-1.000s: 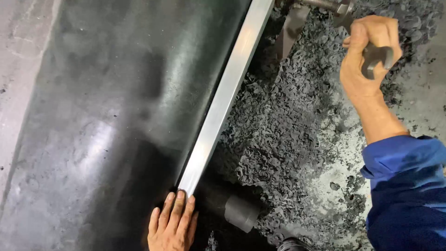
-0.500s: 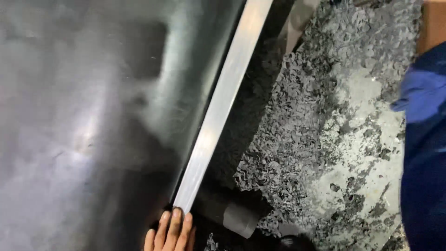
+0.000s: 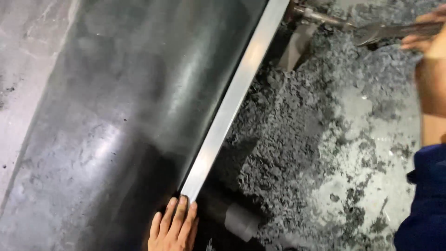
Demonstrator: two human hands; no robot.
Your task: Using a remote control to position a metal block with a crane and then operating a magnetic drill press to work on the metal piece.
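Your right hand (image 3: pixel 425 39) grips a long grey metal tool (image 3: pixel 371 29) at the bolt; your left hand (image 3: pixel 174 227) rests flat against the bright metal strip (image 3: pixel 232 107). Dark shavings (image 3: pixel 288 139) lie uncleared.

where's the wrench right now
In the head view the wrench is at the top right, held in the right hand, its far end on a bolt beside the top of the metal bar.
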